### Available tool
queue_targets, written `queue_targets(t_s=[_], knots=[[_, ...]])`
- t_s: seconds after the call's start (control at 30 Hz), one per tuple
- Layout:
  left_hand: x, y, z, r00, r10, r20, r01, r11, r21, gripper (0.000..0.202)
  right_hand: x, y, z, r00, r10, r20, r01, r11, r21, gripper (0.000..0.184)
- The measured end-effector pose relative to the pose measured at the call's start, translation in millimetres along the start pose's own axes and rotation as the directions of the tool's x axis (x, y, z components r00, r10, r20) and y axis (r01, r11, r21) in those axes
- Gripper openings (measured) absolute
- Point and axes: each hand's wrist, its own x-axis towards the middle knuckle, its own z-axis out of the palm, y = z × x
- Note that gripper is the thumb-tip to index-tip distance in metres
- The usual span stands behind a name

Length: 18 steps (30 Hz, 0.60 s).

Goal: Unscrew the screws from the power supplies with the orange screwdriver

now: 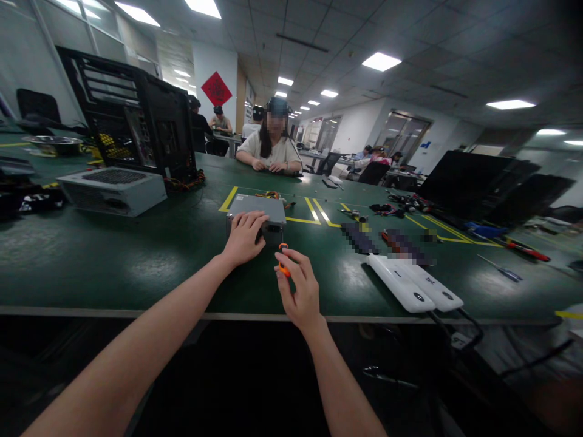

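Note:
A grey computer power supply (255,206) lies on the green table in front of me, with coloured cables behind it. My left hand (246,237) grips its near left part, fingers over the top and thumb down by the near face. Between the fingertips and thumb of my right hand (300,288) is a screwdriver (284,269) with an orange and black handle. Its thin shaft points away from me to the near right corner of the power supply, beside a dark socket. Whether its tip sits in a screw is too small to tell.
An open black computer case (136,115) and another power supply (113,191) stand left. White power banks (401,282) with cables lie right, near loose screwdrivers (501,269). Dark monitors (469,182) stand far right. A person (271,142) sits opposite, hands on the table.

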Motion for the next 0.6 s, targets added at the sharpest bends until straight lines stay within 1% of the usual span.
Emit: queue_targets(t_s=[0.1, 0.17, 0.23, 0.33, 0.4, 0.53, 0.6], knots=[[-0.1, 0.3, 0.1, 1.0, -0.003, 0.0, 0.003, 1.0, 0.004, 0.049, 0.2, 1.4, -0.1, 0.998, -0.037, -0.047, 0.035, 0.998, -0.054, 0.029], [-0.2, 0.7, -0.4, 1.0, -0.004, -0.003, 0.004, 1.0, 0.007, 0.049, -0.3, 3.2, 1.1, 0.995, -0.051, -0.09, 0.048, 0.998, -0.032, 0.028], [-0.2, 1.2, -0.9, 1.0, -0.006, -0.003, 0.006, 1.0, 0.005, 0.049, -1.1, 4.6, 2.6, 0.993, -0.033, -0.113, 0.035, 0.999, 0.013, 0.028], [0.0, 1.6, -1.4, 1.0, -0.016, 0.005, 0.016, 1.0, -0.01, 0.051, -2.0, 4.3, 3.6, 0.994, 0.028, -0.102, -0.02, 0.996, 0.081, 0.028], [0.2, 1.4, -1.1, 1.0, -0.019, 0.01, 0.019, 1.0, -0.015, 0.052, -1.8, 2.6, 2.8, 0.996, 0.046, -0.079, -0.037, 0.994, 0.103, 0.03], [0.3, 0.4, -0.1, 1.0, -0.012, 0.009, 0.012, 1.0, -0.003, 0.051, 0.2, -0.7, -0.3, 0.999, 0.021, -0.045, -0.02, 0.999, 0.031, 0.034], [0.3, 0.4, -0.2, 1.0, -0.007, 0.003, 0.007, 1.0, -0.003, 0.05, 0.9, -0.2, -0.7, 0.998, -0.006, -0.057, 0.006, 1.0, -0.008, 0.032]])
